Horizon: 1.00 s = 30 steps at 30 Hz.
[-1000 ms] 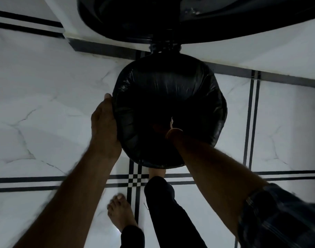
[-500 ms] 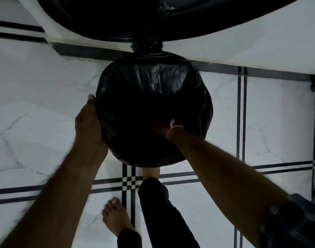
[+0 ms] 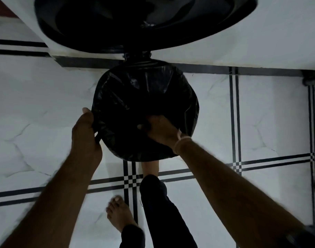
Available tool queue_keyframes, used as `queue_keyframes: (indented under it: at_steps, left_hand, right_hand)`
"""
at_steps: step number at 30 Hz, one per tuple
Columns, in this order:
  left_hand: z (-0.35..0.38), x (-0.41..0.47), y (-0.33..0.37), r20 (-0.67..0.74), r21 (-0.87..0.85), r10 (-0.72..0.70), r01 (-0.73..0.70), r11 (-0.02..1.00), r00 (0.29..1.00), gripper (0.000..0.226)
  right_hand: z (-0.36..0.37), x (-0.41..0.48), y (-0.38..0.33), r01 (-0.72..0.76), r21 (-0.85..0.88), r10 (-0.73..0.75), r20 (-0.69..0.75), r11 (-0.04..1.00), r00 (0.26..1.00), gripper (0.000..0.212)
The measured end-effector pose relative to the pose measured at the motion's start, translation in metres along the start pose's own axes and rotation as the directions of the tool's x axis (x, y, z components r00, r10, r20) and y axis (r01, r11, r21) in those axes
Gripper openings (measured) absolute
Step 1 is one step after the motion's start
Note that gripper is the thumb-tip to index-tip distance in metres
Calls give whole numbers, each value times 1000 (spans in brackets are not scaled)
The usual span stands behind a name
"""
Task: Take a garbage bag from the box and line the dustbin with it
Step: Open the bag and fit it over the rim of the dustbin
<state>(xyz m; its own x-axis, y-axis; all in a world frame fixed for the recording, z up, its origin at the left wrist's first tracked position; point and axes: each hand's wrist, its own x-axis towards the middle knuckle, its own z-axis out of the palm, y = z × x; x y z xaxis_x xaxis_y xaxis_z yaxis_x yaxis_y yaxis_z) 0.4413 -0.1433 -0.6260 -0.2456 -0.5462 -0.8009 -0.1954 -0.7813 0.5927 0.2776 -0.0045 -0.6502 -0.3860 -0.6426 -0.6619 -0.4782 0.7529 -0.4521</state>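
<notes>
A round dustbin stands on the floor at the centre, seen from above, with a black garbage bag (image 3: 149,90) spread inside it and folded over its rim. My left hand (image 3: 85,133) grips the bag's fold at the left side of the rim, thumb on the plastic. My right hand (image 3: 160,129) sits at the near part of the opening with its fingers curled into the bag's plastic. The bin's own walls are hidden under the bag. The box of bags is not in view.
The bin's open black lid (image 3: 135,22) stands up behind it against a white wall. White marble floor (image 3: 36,104) with black stripe lines surrounds the bin. My two feet (image 3: 119,212) stand just in front of it. A dark post (image 3: 314,122) is at the right edge.
My right hand has come up out of the bag's depth to the near rim and now shows fully. My left hand stays on the left rim, now with the plastic pinched under its thumb.
</notes>
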Motion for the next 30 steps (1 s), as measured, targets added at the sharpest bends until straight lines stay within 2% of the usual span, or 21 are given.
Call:
queue_keyframes:
  at_steps: [2,4,5,6,8,9,10,11,12,13,14,17,19,25,28,30]
  left_hand:
    - [-2,-16,-7,-115,11,-1,2,1000,993,38]
    - [0,-33,-17,-175,23,-50,55,998,983,34]
    - [1,-42,-22,-150,15,-104,108,994,983,30]
    - [2,-50,-27,-109,-21,-173,172,985,979,30]
    - [3,-60,-38,-38,-151,-293,284,947,955,38]
    - [1,-63,-43,-18,-208,-322,311,927,947,41]
    - [0,-65,-46,-7,-251,-334,322,913,943,41]
    - [-1,-65,-49,-2,-287,-338,323,902,941,38]
    - [-2,-64,-52,7,-316,-338,323,892,941,33]
    - [-4,-64,-55,15,-343,-340,324,882,940,29]
    - [-4,-63,-57,26,-363,-342,328,872,939,27]
    - [-6,-60,-63,49,-425,-355,341,839,934,23]
    - [-6,-59,-64,48,-445,-365,347,825,930,19]
    - [-6,-52,-67,78,-412,-359,358,838,930,19]
    - [-8,-45,-69,39,-368,-376,363,856,926,18]
    - [-8,-40,-67,1,-312,-401,382,870,916,15]
  right_hand:
    - [-2,-29,-15,115,-5,-113,-241,993,964,38]
    - [-3,-65,-9,130,-47,-136,-484,990,864,35]
    - [-7,-76,-1,104,-31,-101,-610,994,786,35]
    - [-11,-85,0,58,41,-15,-674,997,739,34]
    - [7,-94,5,-47,298,256,-717,953,648,33]
    - [15,-96,9,-71,506,439,-658,859,612,34]
    - [18,-95,16,-72,701,593,-539,710,597,34]
    - [19,-92,22,-50,884,710,-339,465,617,34]
    - [20,-89,27,-40,983,734,-107,179,671,34]
    - [22,-91,31,-32,999,700,50,-39,713,34]
    - [24,-93,34,-24,989,670,118,-148,733,33]
    - [25,-96,36,36,945,609,181,-326,772,32]
    - [26,-94,38,56,913,594,215,-404,775,29]
    - [25,-73,51,-39,925,631,288,-378,720,23]
    - [23,-63,51,-89,937,670,305,-337,677,22]
    - [23,-68,49,-50,933,656,289,-357,697,24]
